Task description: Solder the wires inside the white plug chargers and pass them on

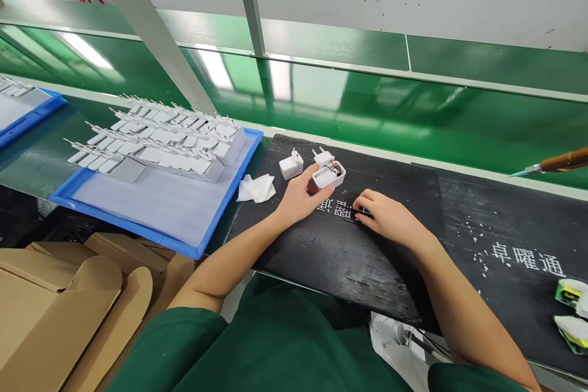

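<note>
My left hand (301, 197) is closed around a white plug charger (329, 179) held just above the black mat. Its case is open at the top, so red and dark wires and small parts show inside, while the lid piece with two pins leans at its far side. To the right, my right hand (383, 213) rests low over the mat with curled fingertips close together. Something dark may be between them, but I cannot make it out. A second white charger (291, 165) stands beyond my left hand, beside a crumpled white cloth (257, 188).
On the left, a blue tray (195, 245) bears rows of white chargers (156, 144). Cardboard boxes (59, 312) stand below it. A brown-handled tool (558, 162) juts in from the right. Green circuit boards (569, 294) lie at the right edge of the black mat (321, 251).
</note>
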### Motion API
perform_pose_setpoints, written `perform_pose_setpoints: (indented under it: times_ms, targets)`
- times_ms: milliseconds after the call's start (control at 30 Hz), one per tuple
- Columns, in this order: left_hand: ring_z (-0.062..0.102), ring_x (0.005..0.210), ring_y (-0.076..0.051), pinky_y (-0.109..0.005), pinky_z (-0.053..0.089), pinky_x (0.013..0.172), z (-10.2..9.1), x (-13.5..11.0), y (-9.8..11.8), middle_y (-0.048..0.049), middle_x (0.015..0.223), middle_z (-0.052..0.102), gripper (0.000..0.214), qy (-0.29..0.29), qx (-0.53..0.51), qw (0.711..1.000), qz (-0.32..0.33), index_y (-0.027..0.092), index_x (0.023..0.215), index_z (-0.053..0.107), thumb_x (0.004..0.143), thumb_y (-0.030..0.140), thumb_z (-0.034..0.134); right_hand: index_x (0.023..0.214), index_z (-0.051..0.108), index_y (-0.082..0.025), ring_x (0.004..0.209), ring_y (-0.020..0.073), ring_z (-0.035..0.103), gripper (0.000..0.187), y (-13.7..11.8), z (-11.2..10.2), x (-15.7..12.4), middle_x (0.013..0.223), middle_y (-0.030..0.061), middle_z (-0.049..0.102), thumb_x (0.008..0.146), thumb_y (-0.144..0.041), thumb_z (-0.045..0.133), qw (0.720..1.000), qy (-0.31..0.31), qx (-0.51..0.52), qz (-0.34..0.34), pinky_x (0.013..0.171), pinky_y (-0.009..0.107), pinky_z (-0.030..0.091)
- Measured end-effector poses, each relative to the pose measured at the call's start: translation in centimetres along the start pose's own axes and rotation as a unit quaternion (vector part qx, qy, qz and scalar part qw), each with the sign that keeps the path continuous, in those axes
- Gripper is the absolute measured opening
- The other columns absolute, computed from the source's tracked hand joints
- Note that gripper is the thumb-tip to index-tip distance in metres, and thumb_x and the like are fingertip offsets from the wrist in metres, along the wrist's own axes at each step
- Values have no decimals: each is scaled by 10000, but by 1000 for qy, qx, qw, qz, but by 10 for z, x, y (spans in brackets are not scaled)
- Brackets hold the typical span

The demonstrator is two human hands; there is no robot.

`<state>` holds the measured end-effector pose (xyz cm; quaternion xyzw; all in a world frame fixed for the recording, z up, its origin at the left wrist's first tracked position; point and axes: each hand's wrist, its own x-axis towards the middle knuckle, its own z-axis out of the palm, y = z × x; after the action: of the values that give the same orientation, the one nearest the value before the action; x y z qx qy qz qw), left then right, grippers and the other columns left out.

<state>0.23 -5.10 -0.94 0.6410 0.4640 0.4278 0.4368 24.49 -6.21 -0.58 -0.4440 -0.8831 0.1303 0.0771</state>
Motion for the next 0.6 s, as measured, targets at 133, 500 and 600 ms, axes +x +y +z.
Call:
perform_pose_setpoints:
  times_ms: [133,500,600]
  targets:
    - [702,917,-197,-322,604,830,3,-2,-1,-95,1103,740,451,-4,-4,1000,21,148,1223,623,836,375,665,814,588,-236,698,178,654,94,-10,-10,2,798,31,674,854,-152,598,1000,-18,3,-6,568,283,493]
    - [705,1015,-207,-300,619,849,12,-12,7,-85,1153,724,453,-50,-92,994,-22,170,1251,598,822,287,685,1137,573,-271,828,176,768,282,-80,-27,-23,1015,48,784,897,-134,632,851,386,357,2,692,327,671]
    - [695,1048,-214,-308,612,880,17,-21,12,-87,1170,715,431,-61,-130,989,-24,179,1260,603,845,284,659,1082,667,-268,916,202,768,301,-86,-6,-18,1038,54,781,850,-76,664,836,435,335,-9,749,365,687]
